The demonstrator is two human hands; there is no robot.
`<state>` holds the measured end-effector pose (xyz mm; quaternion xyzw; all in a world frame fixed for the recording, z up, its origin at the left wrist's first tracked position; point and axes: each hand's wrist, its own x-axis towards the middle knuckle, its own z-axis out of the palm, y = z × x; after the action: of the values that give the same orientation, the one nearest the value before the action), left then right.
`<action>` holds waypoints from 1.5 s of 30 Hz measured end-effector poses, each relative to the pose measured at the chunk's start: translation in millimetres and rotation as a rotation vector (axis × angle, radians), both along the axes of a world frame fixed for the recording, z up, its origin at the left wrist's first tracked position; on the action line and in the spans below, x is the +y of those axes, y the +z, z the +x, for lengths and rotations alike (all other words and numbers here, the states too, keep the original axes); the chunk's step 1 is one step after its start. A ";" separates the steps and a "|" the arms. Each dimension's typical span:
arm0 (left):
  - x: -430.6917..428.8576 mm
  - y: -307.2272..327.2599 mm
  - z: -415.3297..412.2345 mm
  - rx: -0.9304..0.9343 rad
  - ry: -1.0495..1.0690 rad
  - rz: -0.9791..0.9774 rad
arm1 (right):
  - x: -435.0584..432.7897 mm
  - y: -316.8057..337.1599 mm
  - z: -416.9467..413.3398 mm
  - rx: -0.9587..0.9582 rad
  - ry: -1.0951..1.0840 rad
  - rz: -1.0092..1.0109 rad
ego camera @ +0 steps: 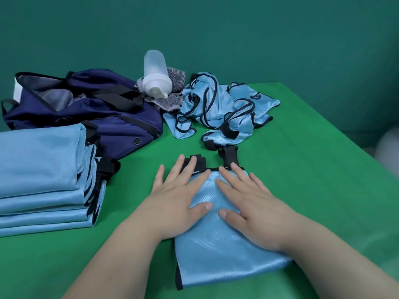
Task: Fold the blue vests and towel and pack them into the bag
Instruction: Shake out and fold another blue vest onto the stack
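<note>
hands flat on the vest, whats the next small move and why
Probably lift the vest onto the folded stack at the left: left hand and right hand press it flat, it looks fully folded, and crumpled vests wait behind.

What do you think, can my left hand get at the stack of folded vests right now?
Probably yes. The left hand rests flat on the vest in front, and only bare green table lies between it and the stack of folded vests.

text: none readable | labels: none | numbers: none
</note>
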<state>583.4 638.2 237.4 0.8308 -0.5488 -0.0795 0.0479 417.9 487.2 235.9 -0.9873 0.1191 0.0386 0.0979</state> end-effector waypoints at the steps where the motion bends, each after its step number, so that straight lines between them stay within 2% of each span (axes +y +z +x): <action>1: 2.4 3.8 -1.8 -0.017 0.008 -0.004 | -0.2 -0.9 -0.7 -0.006 -0.002 -0.003; 4: 14.5 18.9 -17.0 -0.037 -0.041 -0.024 | 1.3 -0.3 -1.2 -0.027 0.000 0.005; 7: 26.7 16.0 -35.6 0.037 -0.086 0.086 | -0.6 -2.1 -0.6 -0.036 -0.003 0.026; 9: 30.9 7.6 -37.7 0.035 -0.063 0.130 | 0.2 -2.6 0.8 -0.047 -0.001 0.033; 13: 28.5 -3.3 -35.7 -0.023 -0.024 0.093 | -0.9 -3.5 -0.1 -0.097 0.010 0.093; 15: 28.2 -5.2 -37.0 -0.027 0.002 0.059 | -4.7 -6.8 -6.6 -0.251 -0.031 0.271; 18: 32.6 -2.1 -36.9 0.052 0.056 -0.068 | -5.1 -3.9 -27.2 -0.520 -0.254 0.735; 20: 40.4 2.0 -39.9 0.175 0.127 -0.221 | 0.1 -1.7 -43.0 -0.542 -0.308 0.840; 22: 50.5 2.8 -49.4 0.295 0.170 -0.330 | 8.4 -4.6 -56.9 -0.473 -0.256 0.736; 26: 75.2 -1.9 -80.1 0.333 0.095 -0.384 | 29.2 -6.3 -78.7 -0.384 -0.146 0.471; 28: 85.5 -2.2 -95.5 0.276 0.059 -0.313 | 37.0 -3.4 -86.1 -0.378 -0.084 0.384; 31: 94.6 -0.9 -110.3 0.078 0.001 -0.111 | 40.1 -3.4 -92.9 -0.265 -0.001 0.259; 33: 98.0 0.3 -111.5 0.069 0.010 -0.098 | 36.7 -4.1 -95.2 -0.241 0.007 0.251; 37: 104.6 0.1 -108.4 0.108 0.018 -0.125 | 29.6 -3.3 -94.6 -0.349 0.001 0.295; 45: 89.5 -0.7 -99.9 0.109 0.099 -0.358 | 31.8 4.4 -91.4 -0.514 -0.162 0.372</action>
<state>483.5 727.7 236.6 0.8294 -0.5091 -0.0229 0.2286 326.5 519.0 240.3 -0.9172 0.1598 -0.1988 0.3062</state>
